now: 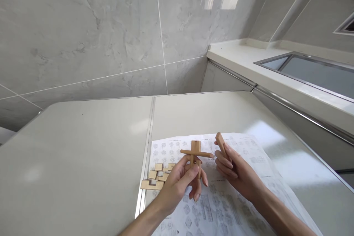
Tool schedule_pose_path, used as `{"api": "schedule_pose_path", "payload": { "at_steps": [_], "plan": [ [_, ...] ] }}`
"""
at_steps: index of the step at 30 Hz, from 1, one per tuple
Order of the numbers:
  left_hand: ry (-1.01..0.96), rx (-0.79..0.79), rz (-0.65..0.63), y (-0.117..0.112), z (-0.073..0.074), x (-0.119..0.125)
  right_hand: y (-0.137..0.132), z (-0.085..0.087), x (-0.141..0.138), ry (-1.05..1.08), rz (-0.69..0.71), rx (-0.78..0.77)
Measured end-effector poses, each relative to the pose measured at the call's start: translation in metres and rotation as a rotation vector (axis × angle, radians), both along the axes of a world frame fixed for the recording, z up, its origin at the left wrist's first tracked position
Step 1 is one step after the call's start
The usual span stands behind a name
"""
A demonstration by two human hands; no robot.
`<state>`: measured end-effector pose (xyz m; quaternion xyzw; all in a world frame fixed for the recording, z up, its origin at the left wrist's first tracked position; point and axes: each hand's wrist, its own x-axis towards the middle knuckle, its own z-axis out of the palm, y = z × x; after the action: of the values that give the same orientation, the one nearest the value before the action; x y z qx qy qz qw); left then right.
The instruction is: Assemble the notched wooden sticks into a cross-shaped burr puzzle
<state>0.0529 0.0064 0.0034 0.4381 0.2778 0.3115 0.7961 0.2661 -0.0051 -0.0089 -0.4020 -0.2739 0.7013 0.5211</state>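
Note:
My left hand (184, 179) is closed on a partly joined wooden puzzle (195, 146), a few brown pieces crossing one another. Its thumb presses on a short upright piece at the front, and the lower part of the joint is hidden by the fingers. To the right, my right hand (235, 164) grips a single wooden puzzle piece (221, 143), a brown stick held tilted between thumb and fingers. A small gap separates this stick from the joined pieces. Both hands are above a printed instruction sheet (257, 158) covered with small line drawings.
Several lighter notched wooden pieces (152, 184) lie on the sheet's left edge, left of my left hand. The pale folding table (83, 155) has a metal seam (148, 143) down its middle. Behind it stands a grey tiled wall (83, 25); a white counter with a sink (312, 66) is at the right.

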Motion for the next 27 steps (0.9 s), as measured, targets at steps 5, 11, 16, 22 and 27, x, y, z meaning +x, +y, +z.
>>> {"api": "schedule_pose_path", "payload": {
  "at_steps": [5,11,16,22,27],
  "plan": [
    [0.016,-0.002,-0.024,0.0,0.0,0.0,-0.005,-0.004,-0.002,-0.081,0.131,0.065],
    [0.034,0.017,-0.029,0.0,0.0,0.001,-0.008,-0.008,0.0,-0.188,0.171,0.104],
    [0.062,0.033,-0.047,0.0,0.002,0.002,-0.009,-0.007,0.0,-0.247,0.178,0.142],
    [0.089,0.045,-0.075,-0.001,0.002,0.002,-0.01,-0.01,0.001,-0.31,0.175,0.189],
    [0.076,0.059,-0.108,-0.001,0.005,0.001,-0.009,-0.009,0.001,-0.288,0.18,0.174]
  ]
}}
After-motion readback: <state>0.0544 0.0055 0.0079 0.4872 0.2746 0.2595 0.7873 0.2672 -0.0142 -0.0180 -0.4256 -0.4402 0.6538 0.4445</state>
